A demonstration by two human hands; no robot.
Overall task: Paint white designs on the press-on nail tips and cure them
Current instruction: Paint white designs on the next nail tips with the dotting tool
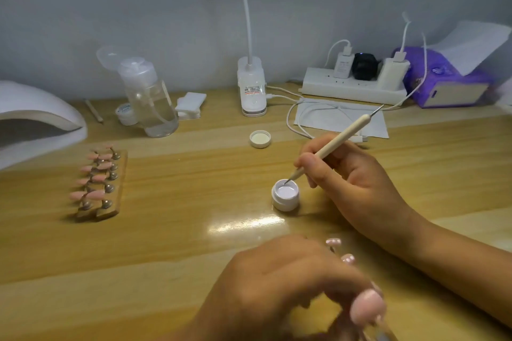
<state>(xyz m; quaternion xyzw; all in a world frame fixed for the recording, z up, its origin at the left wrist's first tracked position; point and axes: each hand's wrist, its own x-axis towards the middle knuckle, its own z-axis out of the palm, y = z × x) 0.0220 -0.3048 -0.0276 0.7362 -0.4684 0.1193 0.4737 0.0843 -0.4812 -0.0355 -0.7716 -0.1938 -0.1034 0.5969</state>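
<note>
Head view: the grip of the right hand (357, 177) is pressed together on a wooden dotting tool (336, 141), which is pinched between thumb and fingertips like a pen. The tool is tilted and its fine metal point is dipped into the white gel in a small open pot (285, 196) near the middle of the bench (180, 230). The pot's lid (260, 138) is laid upturned farther toward the back edge.

Close to the front edge, the left hand (277, 279) is seen from behind with its fingers curled. Its grip appears to be closed round the stem of a pink nail tip (367, 310), though this part is blurred. Two more pink tips are glimpsed just beyond the knuckles; what carries them cannot be told.

Toward the left edge, a wooden rack (116, 188) is set with rows of pink tips on small stands. A white curing lamp (36, 116) is placed at the back left corner.

Paint is judged to be only now being loaded. No white design can be made out on the rack's tips, so most of the painting is taken to be outstanding. Curing under the lamp also looks still to be done.
</note>
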